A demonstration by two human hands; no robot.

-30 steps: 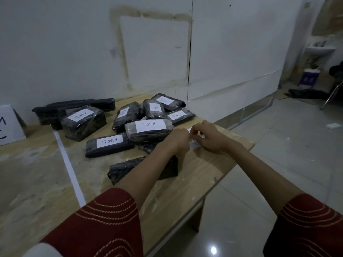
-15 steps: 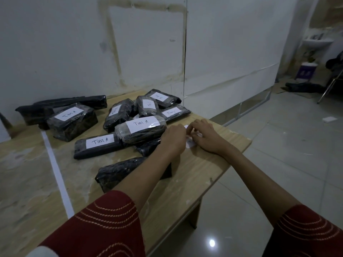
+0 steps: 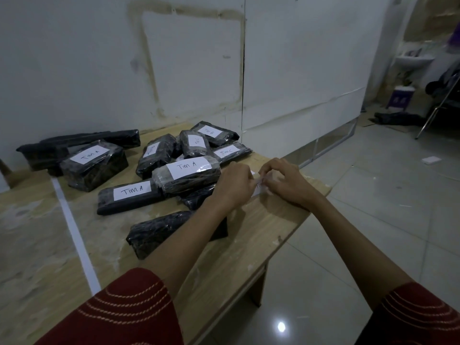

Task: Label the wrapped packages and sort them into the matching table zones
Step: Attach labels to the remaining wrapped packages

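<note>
White paper label (image 3: 258, 187) stays pinched between the left hand (image 3: 234, 186) and the right hand (image 3: 286, 182), just beside the black packages (image 3: 186, 175), like before.

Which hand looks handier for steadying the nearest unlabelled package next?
Probably left: the left hand has its forearm right over the unlabelled package; the right hand sits farther off, near the table edge.

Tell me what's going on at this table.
A person's left hand and right hand together pinch a small white paper label near the right edge of the wooden table. Black wrapped packages lie heaped beyond, several already labelled, some reading Tim A. The nearest package, under the left forearm, shows no label yet.
</note>
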